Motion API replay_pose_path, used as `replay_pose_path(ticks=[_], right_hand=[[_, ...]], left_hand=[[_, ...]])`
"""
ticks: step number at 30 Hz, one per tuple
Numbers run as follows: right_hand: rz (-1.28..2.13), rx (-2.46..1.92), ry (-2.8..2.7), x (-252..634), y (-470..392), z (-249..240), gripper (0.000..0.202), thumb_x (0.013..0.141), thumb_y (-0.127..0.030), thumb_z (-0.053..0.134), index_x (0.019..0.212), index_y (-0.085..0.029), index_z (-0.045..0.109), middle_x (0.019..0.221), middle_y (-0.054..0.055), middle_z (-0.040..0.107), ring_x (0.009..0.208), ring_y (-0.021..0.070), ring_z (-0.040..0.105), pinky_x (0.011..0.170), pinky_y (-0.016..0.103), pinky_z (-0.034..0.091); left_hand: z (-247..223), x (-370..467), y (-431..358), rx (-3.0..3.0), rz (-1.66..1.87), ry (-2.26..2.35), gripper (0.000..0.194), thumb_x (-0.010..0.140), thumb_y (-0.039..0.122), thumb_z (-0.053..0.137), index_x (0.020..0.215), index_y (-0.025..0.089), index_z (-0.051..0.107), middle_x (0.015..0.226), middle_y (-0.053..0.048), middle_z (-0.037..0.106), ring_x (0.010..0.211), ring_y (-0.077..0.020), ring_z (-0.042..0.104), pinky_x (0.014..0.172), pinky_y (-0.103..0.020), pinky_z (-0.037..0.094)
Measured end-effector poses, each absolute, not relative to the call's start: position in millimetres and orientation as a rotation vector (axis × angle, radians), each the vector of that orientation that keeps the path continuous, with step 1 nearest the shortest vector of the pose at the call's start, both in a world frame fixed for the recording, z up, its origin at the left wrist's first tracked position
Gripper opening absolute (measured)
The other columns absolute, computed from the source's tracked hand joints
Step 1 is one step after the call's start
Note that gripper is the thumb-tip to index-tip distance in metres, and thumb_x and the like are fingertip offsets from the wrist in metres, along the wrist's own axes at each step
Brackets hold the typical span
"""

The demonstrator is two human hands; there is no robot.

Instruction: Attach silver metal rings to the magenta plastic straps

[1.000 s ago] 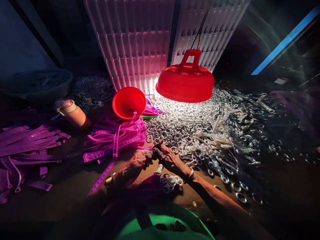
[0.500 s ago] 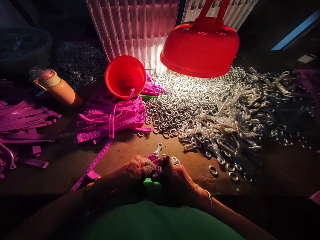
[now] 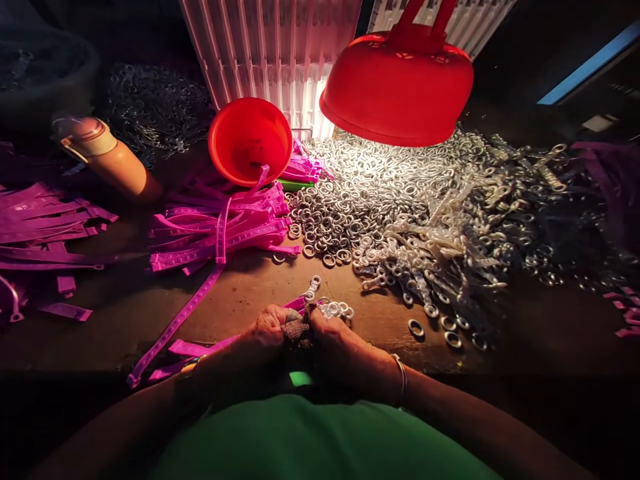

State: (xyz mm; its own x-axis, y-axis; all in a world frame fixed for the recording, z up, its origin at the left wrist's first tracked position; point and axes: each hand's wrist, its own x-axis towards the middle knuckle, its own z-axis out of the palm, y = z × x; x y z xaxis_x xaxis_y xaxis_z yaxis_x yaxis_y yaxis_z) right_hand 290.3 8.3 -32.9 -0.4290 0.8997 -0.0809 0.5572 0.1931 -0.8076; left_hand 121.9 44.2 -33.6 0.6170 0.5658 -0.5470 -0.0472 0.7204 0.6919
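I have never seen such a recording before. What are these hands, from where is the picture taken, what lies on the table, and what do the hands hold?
There is no machine here. A person works with two bare hands, and a camera on their head looks forward and down, so the arms enter from the bottom edge. The left hand and the right hand meet at the near edge of the brown table. Between them they pinch a pink plastic strip with a few metal rings on its end. A red lamp hangs above a large pile of rings. To the left lie a bundle of pink strips, a red bowl and a bottle on its side.
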Motion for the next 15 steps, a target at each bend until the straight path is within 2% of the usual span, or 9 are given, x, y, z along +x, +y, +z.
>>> replay_pose_path(ticks=[4, 9, 12, 15], right_hand=[[1.078, -1.367, -2.206, 293.8, 12.9, -30.2, 0.007, 0.082, -0.016, 0.046, 0.088, -0.019, 0.046, 0.067, 0.0, 0.054, 0.053, 0.0106, 0.039, 0.05, 0.023, 0.027], [0.734, -1.292, -2.398, 309.5, 25.1, -28.3, 0.01, 0.081, -0.025, 0.052, 0.089, -0.018, 0.051, 0.067, 0.001, 0.056, 0.055, 0.0132, 0.042, 0.053, 0.026, 0.025], [0.456, -1.357, -2.399, 333.8, 44.4, -31.9, 0.014, 0.083, -0.029, 0.053, 0.088, -0.017, 0.055, 0.074, 0.006, 0.06, 0.068, 0.0181, 0.05, 0.063, 0.029, 0.032], [0.102, -1.705, -2.219, 363.3, 73.5, -37.6, 0.021, 0.085, -0.026, 0.05, 0.101, -0.014, 0.057, 0.09, 0.012, 0.063, 0.084, 0.0241, 0.052, 0.077, 0.035, 0.032]], left_hand=[[-38.7, 121.4, 46.9, 0.713, 0.416, 0.844, 0.03, 0.061, 0.035, 0.077, 0.062, 0.011, 0.06, 0.06, -0.002, 0.054, 0.056, -0.0107, 0.049, 0.052, -0.021, 0.039], [-50.7, 121.1, 51.6, 1.251, 0.453, 0.747, 0.037, 0.075, 0.046, 0.063, 0.059, 0.013, 0.059, 0.061, -0.002, 0.05, 0.055, -0.0102, 0.042, 0.05, -0.021, 0.034], [-51.3, 120.1, 48.7, 1.663, 0.446, 0.791, 0.035, 0.084, 0.043, 0.054, 0.065, 0.016, 0.066, 0.062, -0.003, 0.053, 0.061, -0.0128, 0.047, 0.057, -0.022, 0.037], [-48.0, 116.4, 55.5, 1.887, 0.481, 0.83, 0.036, 0.088, 0.041, 0.047, 0.072, 0.018, 0.07, 0.069, -0.004, 0.059, 0.067, -0.0146, 0.053, 0.064, -0.023, 0.039]])
